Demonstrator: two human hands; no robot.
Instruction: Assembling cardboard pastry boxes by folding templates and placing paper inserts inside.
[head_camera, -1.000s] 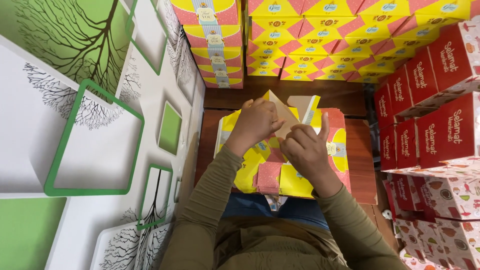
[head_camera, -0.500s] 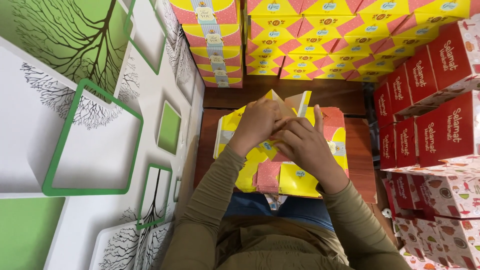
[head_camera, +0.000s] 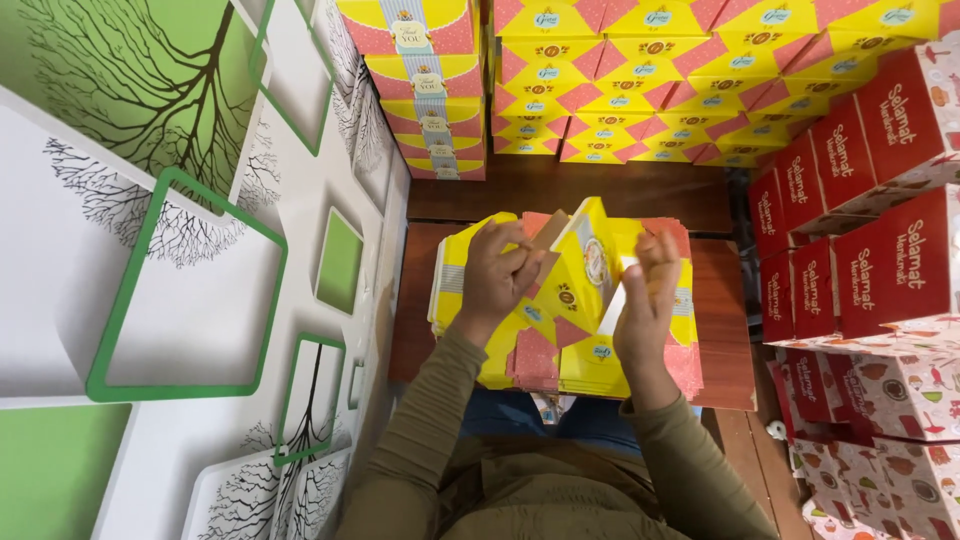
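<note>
- My left hand (head_camera: 497, 272) is clenched on a flap of the yellow and pink carton (head_camera: 585, 270), pinching the brown inner side of that flap between thumb and fingers.
- My right hand (head_camera: 648, 300) grips the carton's other side, fingers curled over a white edge of the cardboard, so both hands are grasping the same piece.
- The carton is half raised into shape, its yellow panel standing up between my two hands, just above a stack of flat carton blanks (head_camera: 560, 350).
- That stack of blanks lies on the small wooden table (head_camera: 725, 330) right in front of me, and it covers most of the top; bare wood shows along the right edge.
- Beyond the table, against the far side, I see rows of finished yellow and pink boxes (head_camera: 640, 110) stacked in several layers.
- A taller pile of pink and yellow boxes with a pale blue band (head_camera: 425, 90) stands at the far left of those rows.
- On my right, red boxes (head_camera: 880, 230) with white lettering are stacked well up, and below them lie white patterned boxes (head_camera: 880, 400).
- On my left runs a wall panel (head_camera: 170, 270) in white and green, printed with bare tree shapes and green square frames.
- My olive sleeves (head_camera: 420, 440) fill the bottom of the view.
</note>
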